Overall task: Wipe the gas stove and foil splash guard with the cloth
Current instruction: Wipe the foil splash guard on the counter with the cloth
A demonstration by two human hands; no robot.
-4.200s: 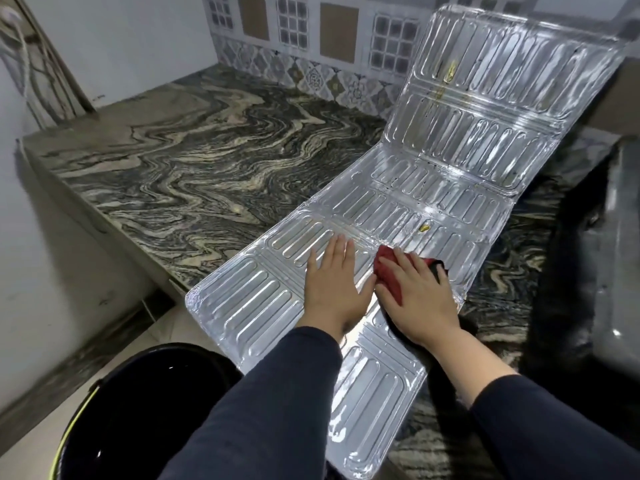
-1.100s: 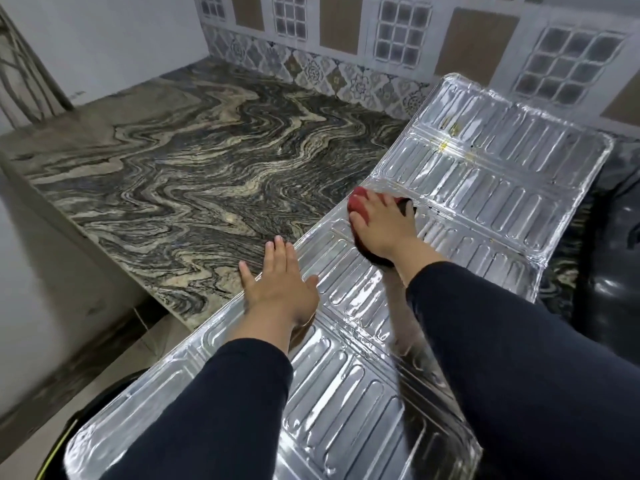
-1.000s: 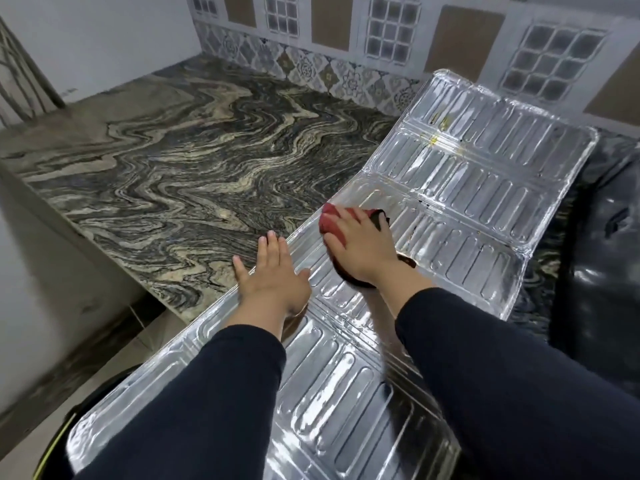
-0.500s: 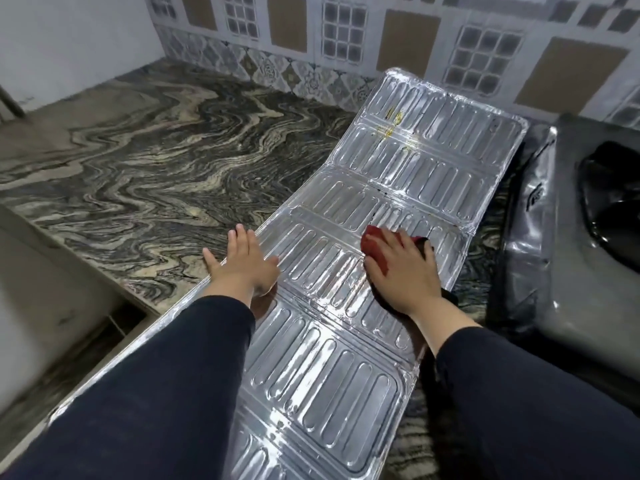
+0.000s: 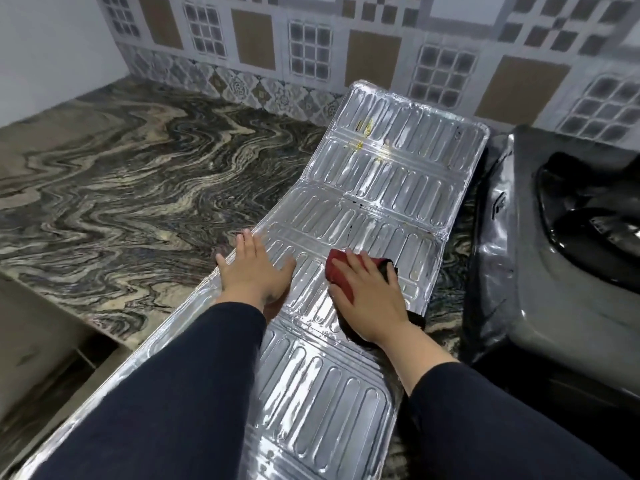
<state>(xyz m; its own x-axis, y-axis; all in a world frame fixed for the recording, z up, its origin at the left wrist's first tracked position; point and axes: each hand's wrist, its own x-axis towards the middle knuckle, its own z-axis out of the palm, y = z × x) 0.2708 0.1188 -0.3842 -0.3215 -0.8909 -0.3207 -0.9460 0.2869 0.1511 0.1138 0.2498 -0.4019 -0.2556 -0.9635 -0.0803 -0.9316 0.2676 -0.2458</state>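
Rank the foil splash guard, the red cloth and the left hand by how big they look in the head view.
1. foil splash guard
2. left hand
3. red cloth, mostly hidden under the right hand, so its rank is unsure

Place: a home kitchen.
Bench (image 5: 121,188): swirled dark-and-cream stone slab, running into a corner.
Wall (image 5: 374,60): patterned tiles in grey, white and tan, with a decorated border strip at the bottom.
Gas stove (image 5: 561,244): dark, sits at the right on the bench.
Foil splash guard (image 5: 391,188): ribbed, lies across the bench beside the stove.
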